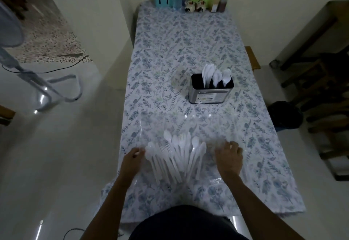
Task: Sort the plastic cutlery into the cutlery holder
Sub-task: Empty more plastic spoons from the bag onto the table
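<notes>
Head view: holder (211,93) partly filled; cutlery pile (174,156) on table (188,41) unsorted. Left hand (132,159) fingers curled beside it, grip unclear; right hand (229,157) loosely spread, empty.

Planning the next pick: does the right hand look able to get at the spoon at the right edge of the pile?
Probably yes. The right hand rests on the tablecloth just beside that spoon, which lies at the pile's edge with nothing between them.

- The cutlery (175,156) is white.
- The cutlery holder (209,93) is silver with black inside.
- The counter (188,41) is covered in a blue-green leaf pattern.
</notes>
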The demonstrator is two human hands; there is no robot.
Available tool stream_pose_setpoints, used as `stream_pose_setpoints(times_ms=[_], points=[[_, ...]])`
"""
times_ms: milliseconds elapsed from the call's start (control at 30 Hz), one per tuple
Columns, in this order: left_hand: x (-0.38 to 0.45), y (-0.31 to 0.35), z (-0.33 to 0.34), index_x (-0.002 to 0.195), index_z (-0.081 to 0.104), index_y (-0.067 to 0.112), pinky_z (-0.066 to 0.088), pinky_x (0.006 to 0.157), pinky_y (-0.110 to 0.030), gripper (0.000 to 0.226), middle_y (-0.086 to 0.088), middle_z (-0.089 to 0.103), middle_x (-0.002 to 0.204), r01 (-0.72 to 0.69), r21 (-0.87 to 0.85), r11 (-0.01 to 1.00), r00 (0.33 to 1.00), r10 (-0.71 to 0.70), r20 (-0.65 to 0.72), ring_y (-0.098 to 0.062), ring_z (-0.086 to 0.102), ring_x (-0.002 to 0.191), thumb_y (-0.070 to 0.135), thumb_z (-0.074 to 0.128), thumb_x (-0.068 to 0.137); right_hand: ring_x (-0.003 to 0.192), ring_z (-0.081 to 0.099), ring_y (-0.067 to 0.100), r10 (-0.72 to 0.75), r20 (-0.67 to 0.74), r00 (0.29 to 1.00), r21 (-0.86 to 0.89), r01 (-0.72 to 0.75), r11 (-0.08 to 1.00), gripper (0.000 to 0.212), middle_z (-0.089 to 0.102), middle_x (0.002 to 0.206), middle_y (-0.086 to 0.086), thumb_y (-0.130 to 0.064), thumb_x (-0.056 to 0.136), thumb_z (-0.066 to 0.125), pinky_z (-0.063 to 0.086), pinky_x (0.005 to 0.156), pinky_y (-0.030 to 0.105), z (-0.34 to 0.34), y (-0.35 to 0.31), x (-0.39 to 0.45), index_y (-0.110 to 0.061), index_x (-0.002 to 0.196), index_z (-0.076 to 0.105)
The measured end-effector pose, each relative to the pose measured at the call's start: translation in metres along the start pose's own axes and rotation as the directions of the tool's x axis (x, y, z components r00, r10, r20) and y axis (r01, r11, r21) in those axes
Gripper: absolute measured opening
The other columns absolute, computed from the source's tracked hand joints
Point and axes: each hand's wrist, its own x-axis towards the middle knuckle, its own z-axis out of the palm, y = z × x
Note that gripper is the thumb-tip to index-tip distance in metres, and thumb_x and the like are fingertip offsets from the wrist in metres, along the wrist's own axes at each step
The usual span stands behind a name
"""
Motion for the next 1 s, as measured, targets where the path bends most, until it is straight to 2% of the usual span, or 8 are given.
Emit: stream_pose_setpoints(times_ms=[100,167,300,467,700,767,867,1000], points=[[-0.001,0.002,-0.004,0.099,0.075,0.018,0.055,0.071,-0.037,0.014,-0.008,0.075,0.095,0.004,-0.039,0.999,0.999,-0.003,0.035,-0.027,0.070,0.085,0.027,0.064,0.100,0.109,0.051,0.027,-0.037,0.078,0.996,-0.026,0.039,0.999,0.031,0.054,0.123,0.011,-0.029,0.094,0.061,0.050,0.086,0.034,0.001,0.005,-0.006,-0.015,0.122,0.061],[-0.002,0.006,-0.004,0.093,0.075,0.015,0.050,0.067,-0.032,0.014,-0.007,0.074,0.086,0.017,-0.055,0.998,0.999,-0.016,0.028,-0.023,0.066,0.078,0.023,0.064,0.099,0.101,0.059,0.024,0.005,0.031,0.999,0.028,-0.006,1.000,0.026,0.062,0.112,0.007,-0.032,0.096,0.059,0.054,0.075,0.031,-0.007,0.005,-0.001,-0.013,0.113,0.068],[-0.005,0.016,-0.005,0.088,0.075,0.008,0.054,0.069,-0.038,0.031,-0.013,0.074,0.083,-0.019,-0.097,0.995,0.999,0.021,0.024,-0.024,0.067,0.076,0.037,0.067,0.099,0.082,0.067,0.022,0.037,-0.007,0.999,0.080,-0.036,0.996,0.024,0.067,0.094,0.007,-0.030,0.099,0.057,0.046,0.061,0.026,-0.019,0.004,0.005,-0.014,0.090,0.073],[-0.014,0.024,-0.016,0.096,0.072,0.006,0.062,0.066,-0.039,0.029,-0.010,0.075,0.090,-0.133,-0.106,0.986,0.991,0.129,-0.042,-0.021,0.075,0.085,0.033,0.062,0.102,0.072,0.065,0.018,0.036,-0.064,0.997,0.425,-0.005,0.905,0.009,0.070,0.087,0.002,-0.023,0.086,0.075,0.044,0.064,0.022,-0.034,0.011,-0.001,-0.018,0.079,0.078],[-0.021,0.033,-0.025,0.095,0.070,0.008,0.059,0.053,-0.029,0.024,-0.005,0.076,0.093,-0.186,-0.070,0.980,0.979,0.179,-0.102,-0.009,0.077,0.080,0.028,0.060,0.103,0.108,0.064,0.026,-0.014,-0.220,0.975,0.332,0.088,0.939,0.013,0.066,0.120,0.008,-0.041,0.068,0.085,0.041,0.090,0.036,-0.032,0.035,0.001,-0.032,0.072,0.076],[-0.024,0.037,-0.025,0.097,0.070,0.006,0.057,0.052,-0.027,0.025,-0.005,0.076,0.096,-0.205,-0.057,0.977,0.975,0.198,-0.101,-0.008,0.077,0.081,0.028,0.060,0.103,0.109,0.066,0.029,0.014,-0.074,0.997,0.482,0.023,0.876,0.015,0.070,0.114,0.007,-0.043,0.070,0.084,0.050,0.088,0.038,-0.036,0.038,0.002,-0.036,0.070,0.071],[-0.027,0.041,-0.024,0.098,0.071,0.009,0.057,0.053,-0.025,0.023,-0.003,0.076,0.099,-0.218,-0.054,0.975,0.973,0.212,-0.092,-0.011,0.078,0.086,0.027,0.059,0.103,0.092,0.071,0.022,0.056,0.289,0.956,0.737,-0.259,0.624,0.016,0.074,0.085,-0.006,-0.026,0.072,0.088,0.056,0.077,0.032,-0.045,0.040,0.010,-0.028,0.072,0.073],[-0.032,0.047,-0.024,0.099,0.073,0.020,0.060,0.056,-0.030,0.019,0.006,0.076,0.110,-0.262,-0.056,0.964,0.962,0.256,-0.092,-0.016,0.078,0.091,0.023,0.056,0.106,0.085,0.069,0.020,0.006,0.378,0.926,0.792,-0.327,0.516,0.031,0.073,0.089,0.003,-0.012,0.068,0.090,0.054,0.068,0.027,-0.054,0.043,0.020,-0.013,0.091,0.070]])
